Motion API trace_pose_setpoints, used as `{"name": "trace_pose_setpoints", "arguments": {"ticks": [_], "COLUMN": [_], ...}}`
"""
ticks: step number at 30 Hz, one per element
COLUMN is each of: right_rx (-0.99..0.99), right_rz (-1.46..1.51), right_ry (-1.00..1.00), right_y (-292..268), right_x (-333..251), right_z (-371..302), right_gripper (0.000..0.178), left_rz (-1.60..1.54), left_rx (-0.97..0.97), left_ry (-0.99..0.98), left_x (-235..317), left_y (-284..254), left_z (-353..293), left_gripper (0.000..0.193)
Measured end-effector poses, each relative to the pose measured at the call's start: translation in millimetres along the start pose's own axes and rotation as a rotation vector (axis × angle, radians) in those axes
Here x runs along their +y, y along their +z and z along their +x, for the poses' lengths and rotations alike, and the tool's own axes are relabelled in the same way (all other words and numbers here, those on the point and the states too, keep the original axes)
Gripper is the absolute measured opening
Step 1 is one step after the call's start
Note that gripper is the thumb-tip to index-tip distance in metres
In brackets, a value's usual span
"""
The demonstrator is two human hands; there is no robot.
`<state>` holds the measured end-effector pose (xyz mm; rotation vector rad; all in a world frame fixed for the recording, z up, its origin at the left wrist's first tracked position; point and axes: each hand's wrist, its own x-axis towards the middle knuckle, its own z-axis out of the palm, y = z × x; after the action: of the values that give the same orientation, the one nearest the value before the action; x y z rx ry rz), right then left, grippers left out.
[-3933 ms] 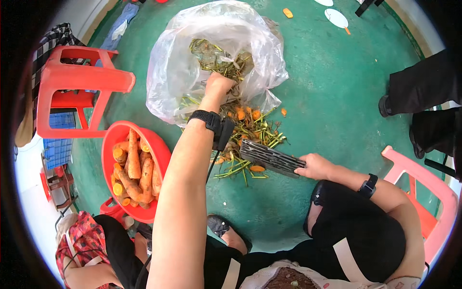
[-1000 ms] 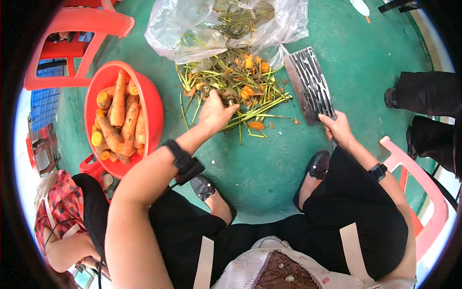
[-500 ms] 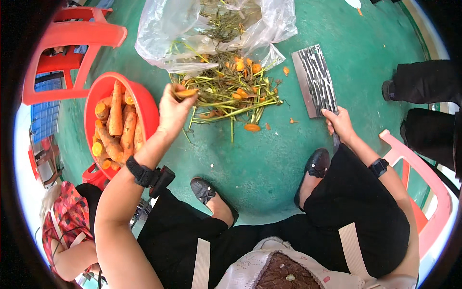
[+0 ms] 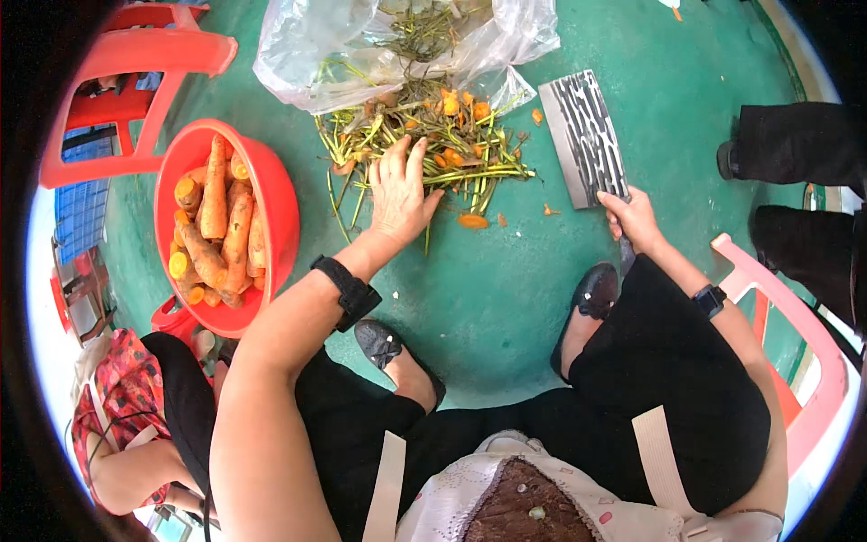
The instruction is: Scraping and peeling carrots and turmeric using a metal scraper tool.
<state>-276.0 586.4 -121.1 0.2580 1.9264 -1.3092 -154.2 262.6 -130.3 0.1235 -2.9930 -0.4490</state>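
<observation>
My left hand (image 4: 397, 197) lies palm down at the near edge of a pile of carrot greens (image 4: 492, 172), its fingers stretched out over the stems. Nothing shows in its grip, though whatever is under the palm is hidden. Orange carrot tops (image 4: 452, 107) and trimmings are scattered through the pile. By my right knee, my right hand (image 4: 632, 221) is closed round the handle of a cleaver (image 4: 585, 140); its broad, dark-patterned blade points up and away from me. A red tub (image 4: 291, 226) to the left of my left hand holds several trimmed carrots (image 4: 215, 203).
Beyond the pile, a clear plastic bag (image 4: 312, 59) spreads open with more greens inside. Red plastic chairs (image 4: 135, 47) stand at the far left, and a pink chair (image 4: 826, 361) at the right. Another person's dark trouser legs (image 4: 795, 149) are at the right; a person in red patterned clothing (image 4: 135, 388) sits at lower left.
My left hand has moved right from beside the tub onto the greens, and its fingers have opened; the carrot piece it held has left its grip. My right hand keeps the cleaver nearly still.
</observation>
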Motion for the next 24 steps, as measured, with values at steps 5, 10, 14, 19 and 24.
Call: {"name": "trace_pose_setpoints", "arguments": {"ticks": [5, 10, 14, 19, 24], "right_rx": [-0.012, -0.057, -0.051, -0.051, -0.152], "right_rz": [0.084, 0.219, 0.189, 0.167, 0.100], "right_ry": [0.061, 0.114, 0.126, 0.138, 0.061], "right_y": [-1, 16, 16, 19, 34], "right_x": [4, 12, 13, 17, 29], "right_z": [-11, -12, -18, -20, -18], "right_gripper": [0.019, 0.018, 0.017, 0.017, 0.017], "left_rz": [-0.073, -0.351, -0.412, -0.487, -0.471], "left_rx": [0.351, 0.272, 0.137, 0.213, 0.152], "left_ry": [-0.461, -0.863, -0.797, -0.832, -0.958], "left_x": [-35, -120, -108, -69, -63], "left_y": [17, 3, 8, 20, 27], "left_z": [11, 42, 46, 51, 37], "left_gripper": [0.067, 0.078, 0.081, 0.088, 0.087]}}
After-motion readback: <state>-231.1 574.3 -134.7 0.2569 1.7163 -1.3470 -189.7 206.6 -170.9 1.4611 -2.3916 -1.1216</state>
